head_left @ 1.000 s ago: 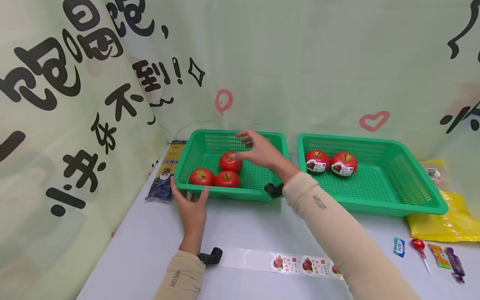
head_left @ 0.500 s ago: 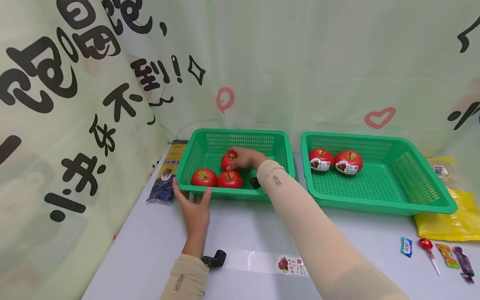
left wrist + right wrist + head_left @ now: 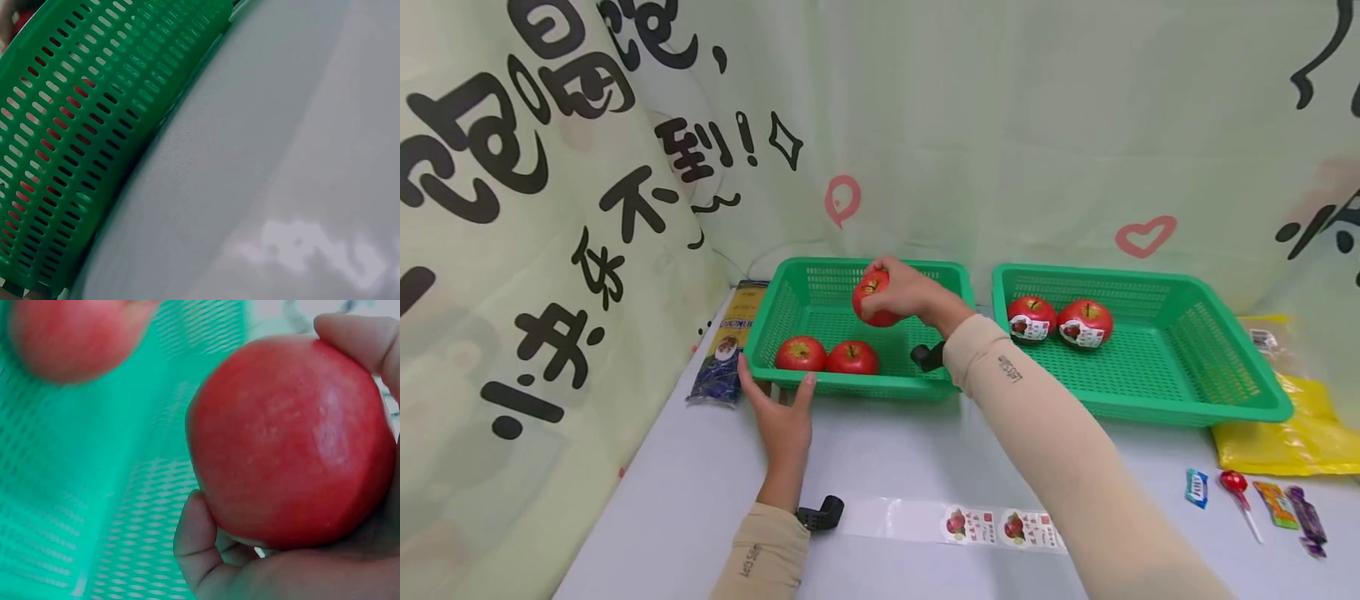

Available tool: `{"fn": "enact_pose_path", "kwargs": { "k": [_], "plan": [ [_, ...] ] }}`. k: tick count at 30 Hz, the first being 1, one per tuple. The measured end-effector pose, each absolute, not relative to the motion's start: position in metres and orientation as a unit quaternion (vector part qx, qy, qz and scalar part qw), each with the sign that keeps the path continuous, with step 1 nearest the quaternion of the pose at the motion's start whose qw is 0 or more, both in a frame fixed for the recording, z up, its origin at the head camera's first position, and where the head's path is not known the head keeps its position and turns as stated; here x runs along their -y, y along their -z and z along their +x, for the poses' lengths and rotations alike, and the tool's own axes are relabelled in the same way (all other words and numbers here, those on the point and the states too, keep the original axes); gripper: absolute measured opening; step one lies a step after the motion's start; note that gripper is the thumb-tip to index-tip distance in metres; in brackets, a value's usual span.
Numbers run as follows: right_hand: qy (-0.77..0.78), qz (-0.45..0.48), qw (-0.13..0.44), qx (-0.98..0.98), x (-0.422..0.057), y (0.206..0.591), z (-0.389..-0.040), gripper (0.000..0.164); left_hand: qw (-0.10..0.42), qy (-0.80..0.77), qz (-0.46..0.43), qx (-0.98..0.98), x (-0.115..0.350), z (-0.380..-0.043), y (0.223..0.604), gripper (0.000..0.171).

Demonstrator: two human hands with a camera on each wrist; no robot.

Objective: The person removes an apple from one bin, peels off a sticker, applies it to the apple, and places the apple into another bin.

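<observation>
My right hand (image 3: 910,293) grips a red apple (image 3: 872,298), holding it raised over the left green basket (image 3: 925,385). In the right wrist view the apple (image 3: 290,444) shows a plain skin without a label, with fingers and thumb around it. Two more red apples, a left one (image 3: 801,353) and a right one (image 3: 853,357), sit at the basket's front side. My left hand (image 3: 786,425) touches that basket's front left corner, fingers spread along the rim. The left wrist view shows the perforated basket wall (image 3: 94,125), red showing through its slots.
A second green basket (image 3: 1165,408) to the right holds two labelled apples (image 3: 1085,324). A strip of apple stickers (image 3: 970,525) lies in front. A dark blue and gold packet (image 3: 726,346), a yellow bag (image 3: 1285,442), a lollipop (image 3: 1234,483) and wrapped candies (image 3: 1276,505) flank the baskets.
My right hand has reached down into the left basket, taken hold of the rear apple and lifted it. My left hand has stayed at the basket's corner.
</observation>
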State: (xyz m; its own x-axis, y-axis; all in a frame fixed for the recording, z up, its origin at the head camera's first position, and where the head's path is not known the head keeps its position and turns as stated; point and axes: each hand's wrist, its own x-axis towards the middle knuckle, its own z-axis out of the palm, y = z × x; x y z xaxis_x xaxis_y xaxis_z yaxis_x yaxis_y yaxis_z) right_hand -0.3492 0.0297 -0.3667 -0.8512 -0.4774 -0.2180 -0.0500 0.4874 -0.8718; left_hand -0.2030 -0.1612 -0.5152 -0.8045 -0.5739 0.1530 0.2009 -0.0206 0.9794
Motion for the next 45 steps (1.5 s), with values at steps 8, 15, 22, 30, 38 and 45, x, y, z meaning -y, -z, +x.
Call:
{"fn": "enact_pose_path", "kwargs": {
  "k": [8,15,22,30,38,45],
  "plan": [
    [0.543,-0.202,0.17,-0.797,-0.084,0.339,-0.273,0.072,0.275,0.706,0.146,0.636,0.171,-0.203,0.51,0.109],
    [0.583,-0.164,0.176,-0.776,-0.134,0.383,-0.199,0.077,0.269,0.706,0.145,0.639,0.178,-0.204,0.504,0.108],
    [0.622,-0.07,0.174,-0.76,-0.156,0.444,-0.165,0.079,0.258,0.703,0.147,0.646,0.175,-0.202,0.505,0.111],
    [0.59,-0.017,0.127,-0.798,-0.153,0.483,-0.167,0.08,0.247,0.7,0.157,0.652,0.164,-0.196,0.506,0.113],
    [0.551,-0.021,0.074,-0.831,-0.152,0.493,-0.166,0.079,0.372,0.616,0.154,0.677,0.14,-0.181,0.488,0.098],
    [0.533,-0.025,0.067,-0.843,-0.149,0.503,-0.166,0.086,0.351,0.464,-0.151,0.799,0.106,-0.151,0.466,0.032]
  ]
}}
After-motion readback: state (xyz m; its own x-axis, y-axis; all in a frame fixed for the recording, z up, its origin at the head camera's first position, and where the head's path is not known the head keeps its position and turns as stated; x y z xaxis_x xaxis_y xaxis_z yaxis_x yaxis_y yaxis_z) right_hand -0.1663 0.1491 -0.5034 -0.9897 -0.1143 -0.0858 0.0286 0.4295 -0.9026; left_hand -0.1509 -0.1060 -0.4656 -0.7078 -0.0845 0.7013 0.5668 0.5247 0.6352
